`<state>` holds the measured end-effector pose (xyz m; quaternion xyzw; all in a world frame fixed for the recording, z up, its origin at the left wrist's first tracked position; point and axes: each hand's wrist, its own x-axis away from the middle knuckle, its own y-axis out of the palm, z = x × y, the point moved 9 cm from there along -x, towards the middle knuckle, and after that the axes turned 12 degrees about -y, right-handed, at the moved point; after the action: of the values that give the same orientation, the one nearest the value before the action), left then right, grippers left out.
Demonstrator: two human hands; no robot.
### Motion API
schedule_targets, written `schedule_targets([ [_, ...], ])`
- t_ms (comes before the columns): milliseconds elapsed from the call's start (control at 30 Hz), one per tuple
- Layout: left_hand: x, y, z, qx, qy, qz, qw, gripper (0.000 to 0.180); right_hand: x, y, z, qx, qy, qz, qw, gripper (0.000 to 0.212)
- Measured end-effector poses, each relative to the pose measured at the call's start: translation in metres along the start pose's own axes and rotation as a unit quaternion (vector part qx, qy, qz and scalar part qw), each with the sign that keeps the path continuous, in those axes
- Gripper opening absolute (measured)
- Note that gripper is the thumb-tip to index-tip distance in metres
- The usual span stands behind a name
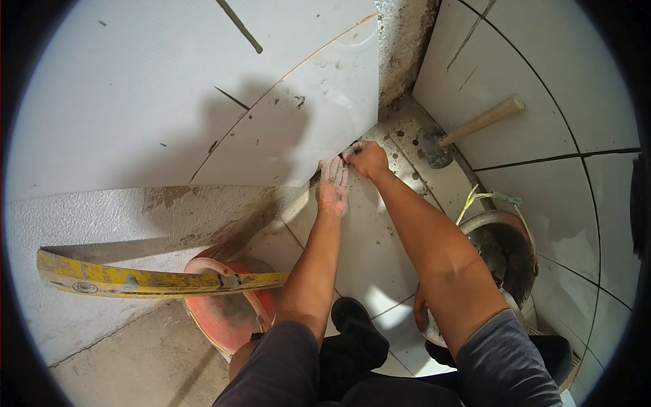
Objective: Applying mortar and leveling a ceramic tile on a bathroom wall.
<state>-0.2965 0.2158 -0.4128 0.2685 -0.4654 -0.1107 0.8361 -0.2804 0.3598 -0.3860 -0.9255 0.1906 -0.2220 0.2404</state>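
White wall tiles (319, 88) cover the upper left, with bare wall showing under their lower edge. My left hand (332, 186) is held with its fingers stretched out at the bottom corner of the tiles, holding nothing that I can see. Just to its right, my right hand (367, 160) is closed in a pinch at the tile's edge. A small dark bit shows by its fingertips, too small and covered to name. Right of that hand, a rubber mallet (435, 147) with a wooden handle leans against the tiled right wall.
A yellow spirit level (135, 279) lies across a red bucket (227, 315) at lower left. Right of my right forearm stands a dark bucket (527, 247) with a handle tied with yellowish strips. My dark shoe (352, 315) rests on the tiled floor (373, 237).
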Motion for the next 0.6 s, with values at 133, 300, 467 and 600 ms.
schedule_targets([
  [133, 0.000, -0.003, 0.002, -0.003, 0.011, 0.008, 1.000, 0.072, 0.002, 0.002, 0.000, -0.026, -0.003, 0.000, 1.000, 0.043],
  [300, -0.002, -0.005, -0.002, 0.016, 0.013, 0.013, 1.000, 0.073, 0.004, -0.023, 0.003, -0.042, 0.025, 0.055, 0.997, 0.047],
  [467, -0.008, -0.010, 0.000, 0.019, 0.020, 0.005, 1.000, 0.078, 0.023, -0.142, -0.054, -0.223, -0.006, 0.414, 0.882, 0.033],
  [600, -0.007, -0.008, -0.004, 0.017, 0.017, 0.007, 1.000, 0.079, 0.032, -0.209, -0.130, -0.290, -0.170, 0.449, 0.828, 0.031],
])
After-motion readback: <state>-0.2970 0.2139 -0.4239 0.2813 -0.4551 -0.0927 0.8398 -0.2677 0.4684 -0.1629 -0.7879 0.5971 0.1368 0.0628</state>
